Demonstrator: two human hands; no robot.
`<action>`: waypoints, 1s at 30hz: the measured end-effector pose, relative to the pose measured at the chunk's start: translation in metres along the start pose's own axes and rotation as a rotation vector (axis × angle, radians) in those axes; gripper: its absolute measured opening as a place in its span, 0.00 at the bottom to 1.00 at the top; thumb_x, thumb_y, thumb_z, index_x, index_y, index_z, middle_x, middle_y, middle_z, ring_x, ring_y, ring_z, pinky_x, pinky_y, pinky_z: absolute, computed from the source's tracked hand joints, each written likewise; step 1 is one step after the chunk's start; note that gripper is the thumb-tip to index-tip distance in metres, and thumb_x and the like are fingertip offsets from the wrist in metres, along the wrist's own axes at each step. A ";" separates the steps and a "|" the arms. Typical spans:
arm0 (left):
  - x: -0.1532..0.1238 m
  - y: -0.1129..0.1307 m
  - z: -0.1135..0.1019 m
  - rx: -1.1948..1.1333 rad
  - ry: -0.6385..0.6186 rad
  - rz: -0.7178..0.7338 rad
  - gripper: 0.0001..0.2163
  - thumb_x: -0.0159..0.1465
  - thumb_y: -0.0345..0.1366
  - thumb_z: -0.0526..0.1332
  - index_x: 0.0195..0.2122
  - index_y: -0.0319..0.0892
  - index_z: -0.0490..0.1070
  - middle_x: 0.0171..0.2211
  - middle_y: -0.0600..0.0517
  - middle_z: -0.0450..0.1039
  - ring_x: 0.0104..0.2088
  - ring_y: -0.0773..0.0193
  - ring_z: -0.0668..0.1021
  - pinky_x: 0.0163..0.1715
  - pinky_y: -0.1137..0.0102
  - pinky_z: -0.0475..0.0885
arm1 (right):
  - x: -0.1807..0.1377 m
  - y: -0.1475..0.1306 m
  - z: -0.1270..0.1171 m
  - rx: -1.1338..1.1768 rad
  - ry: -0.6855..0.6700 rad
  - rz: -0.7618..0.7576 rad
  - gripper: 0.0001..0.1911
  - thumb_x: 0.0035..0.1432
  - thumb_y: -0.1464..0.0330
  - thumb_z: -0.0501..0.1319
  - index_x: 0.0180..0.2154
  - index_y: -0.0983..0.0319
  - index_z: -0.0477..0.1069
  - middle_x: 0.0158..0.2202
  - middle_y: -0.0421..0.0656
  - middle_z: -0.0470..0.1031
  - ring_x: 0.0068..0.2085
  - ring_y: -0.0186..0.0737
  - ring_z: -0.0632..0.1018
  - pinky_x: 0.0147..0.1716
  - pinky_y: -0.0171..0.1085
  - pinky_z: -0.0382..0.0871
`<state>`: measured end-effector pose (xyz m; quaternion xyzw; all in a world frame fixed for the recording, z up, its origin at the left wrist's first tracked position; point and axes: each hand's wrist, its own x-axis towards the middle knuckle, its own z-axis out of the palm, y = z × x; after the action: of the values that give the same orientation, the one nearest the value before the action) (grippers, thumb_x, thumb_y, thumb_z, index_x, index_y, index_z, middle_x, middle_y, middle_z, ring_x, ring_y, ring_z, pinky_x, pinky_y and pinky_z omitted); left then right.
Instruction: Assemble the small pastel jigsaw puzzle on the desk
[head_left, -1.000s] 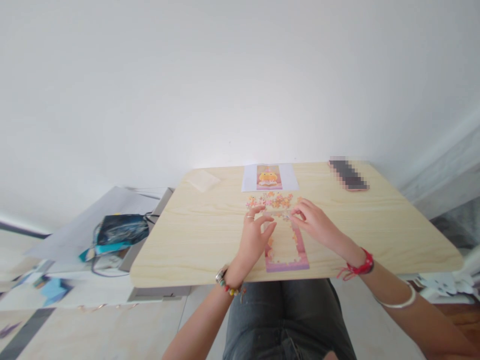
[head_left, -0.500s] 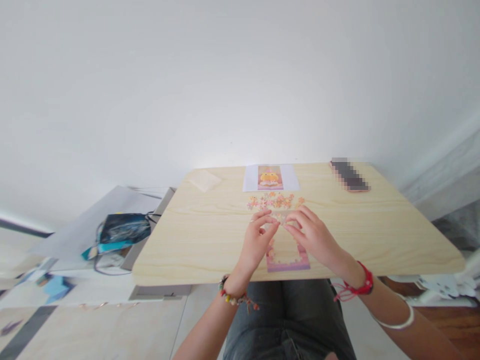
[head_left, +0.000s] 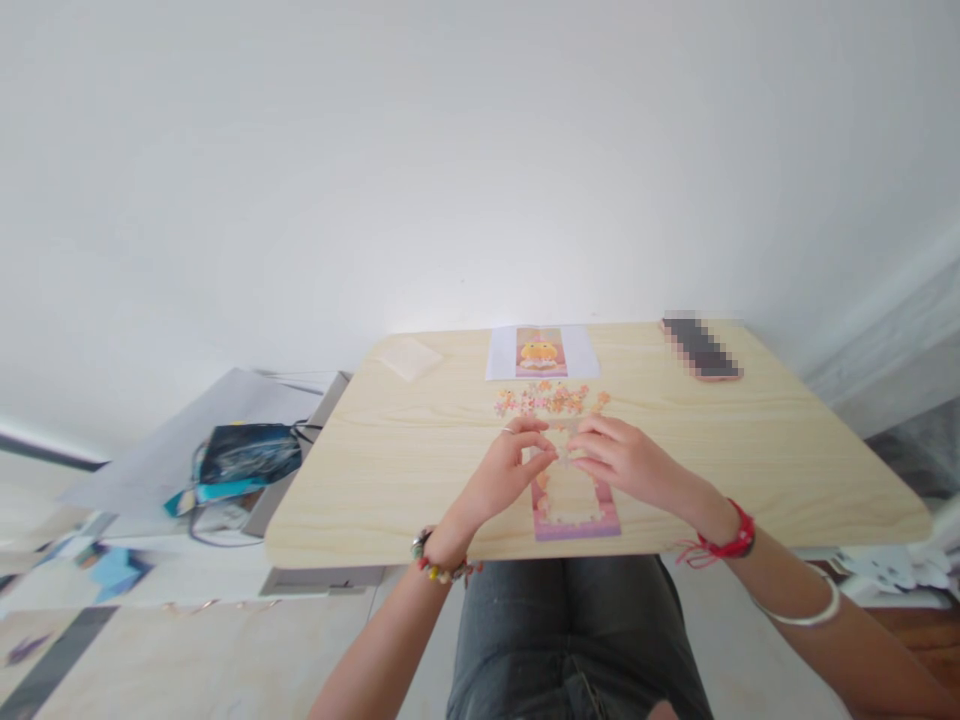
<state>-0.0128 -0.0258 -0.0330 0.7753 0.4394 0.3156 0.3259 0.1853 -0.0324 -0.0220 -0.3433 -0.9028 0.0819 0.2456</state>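
Observation:
A partly assembled jigsaw puzzle (head_left: 577, 530) lies near the table's front edge, a pinkish-purple border around a bare middle. My left hand (head_left: 514, 465) is at its upper left, thumb and fingers drawn together in a pinch. Opposite it, my right hand (head_left: 626, 460) is also pinched, over the upper right of the border. Whatever sits between the fingertips is too small and blurred to make out. Just beyond my hands is a spread of loose puzzle pieces (head_left: 555, 400) in orange and pink. Behind them lies a white sheet with a printed picture (head_left: 541, 352) of a yellow figure.
The light wooden table (head_left: 750, 460) stands against a white wall. A phone (head_left: 701, 348) rests at the back right, and a pale flat packet (head_left: 409, 358) at the back left. Left of the table is a dark bag (head_left: 251, 455) among papers and boxes.
My left forearm has swung outward to the left, and my left hand lies flatter. The right hand has shifted slightly, and both hands' fingertips sit a little lower over the puzzle's top edge.

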 end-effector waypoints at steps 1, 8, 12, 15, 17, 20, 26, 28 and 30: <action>-0.001 -0.003 0.001 0.034 0.032 0.004 0.03 0.56 0.31 0.58 0.28 0.42 0.71 0.42 0.49 0.67 0.44 0.62 0.71 0.41 0.68 0.68 | 0.000 0.002 0.003 -0.028 -0.005 0.005 0.09 0.58 0.69 0.52 0.36 0.61 0.69 0.33 0.44 0.67 0.35 0.37 0.71 0.35 0.37 0.67; -0.001 -0.020 0.011 0.275 0.193 0.097 0.08 0.53 0.29 0.62 0.35 0.43 0.69 0.45 0.48 0.61 0.47 0.59 0.67 0.49 0.60 0.64 | 0.010 0.019 0.023 -0.083 0.013 0.042 0.08 0.57 0.69 0.53 0.36 0.63 0.70 0.34 0.45 0.67 0.36 0.38 0.71 0.35 0.38 0.67; 0.006 -0.026 0.014 0.358 0.229 0.130 0.05 0.54 0.29 0.61 0.32 0.43 0.69 0.45 0.48 0.60 0.47 0.58 0.66 0.48 0.59 0.64 | 0.015 0.025 0.028 -0.055 0.034 0.032 0.08 0.57 0.69 0.53 0.36 0.63 0.70 0.34 0.45 0.68 0.35 0.37 0.71 0.35 0.37 0.67; 0.011 -0.027 0.015 0.438 0.227 0.166 0.05 0.54 0.30 0.61 0.33 0.43 0.69 0.46 0.47 0.60 0.48 0.57 0.65 0.49 0.56 0.63 | 0.016 0.030 0.030 -0.058 0.028 0.023 0.08 0.57 0.69 0.53 0.36 0.63 0.70 0.34 0.45 0.68 0.35 0.37 0.70 0.34 0.36 0.66; 0.014 -0.029 0.015 0.492 0.209 0.178 0.05 0.53 0.29 0.61 0.32 0.42 0.69 0.46 0.46 0.60 0.49 0.55 0.65 0.49 0.56 0.63 | 0.017 0.034 0.033 -0.082 0.006 0.013 0.08 0.57 0.70 0.53 0.34 0.64 0.71 0.33 0.45 0.68 0.34 0.36 0.70 0.34 0.36 0.66; 0.020 -0.032 0.017 0.557 0.184 0.172 0.05 0.53 0.29 0.61 0.31 0.42 0.70 0.46 0.45 0.60 0.49 0.54 0.64 0.48 0.57 0.65 | 0.020 0.040 0.037 -0.128 -0.020 0.010 0.08 0.56 0.71 0.54 0.31 0.64 0.71 0.32 0.45 0.68 0.34 0.36 0.70 0.33 0.36 0.64; 0.025 -0.038 0.020 0.640 0.182 0.120 0.04 0.54 0.29 0.59 0.31 0.40 0.70 0.46 0.43 0.61 0.49 0.54 0.64 0.47 0.59 0.66 | 0.029 0.045 0.046 -0.214 -0.059 0.003 0.08 0.55 0.72 0.55 0.27 0.64 0.72 0.28 0.43 0.67 0.31 0.35 0.68 0.31 0.35 0.62; 0.024 -0.039 0.020 0.663 0.172 0.119 0.03 0.55 0.30 0.58 0.31 0.39 0.70 0.45 0.43 0.61 0.48 0.54 0.64 0.47 0.59 0.65 | 0.030 0.045 0.048 -0.232 -0.073 -0.006 0.09 0.55 0.71 0.55 0.27 0.64 0.72 0.28 0.43 0.67 0.31 0.35 0.68 0.31 0.35 0.61; 0.023 -0.039 0.020 0.678 0.160 0.132 0.04 0.55 0.30 0.58 0.31 0.39 0.70 0.45 0.43 0.62 0.49 0.55 0.64 0.47 0.59 0.65 | 0.030 0.045 0.049 -0.248 -0.079 -0.011 0.09 0.56 0.71 0.55 0.27 0.64 0.72 0.28 0.43 0.67 0.31 0.35 0.68 0.32 0.35 0.61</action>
<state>-0.0059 0.0050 -0.0706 0.8390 0.4921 0.2320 -0.0063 0.1680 0.0220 -0.0671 -0.3625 -0.9169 -0.0181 0.1658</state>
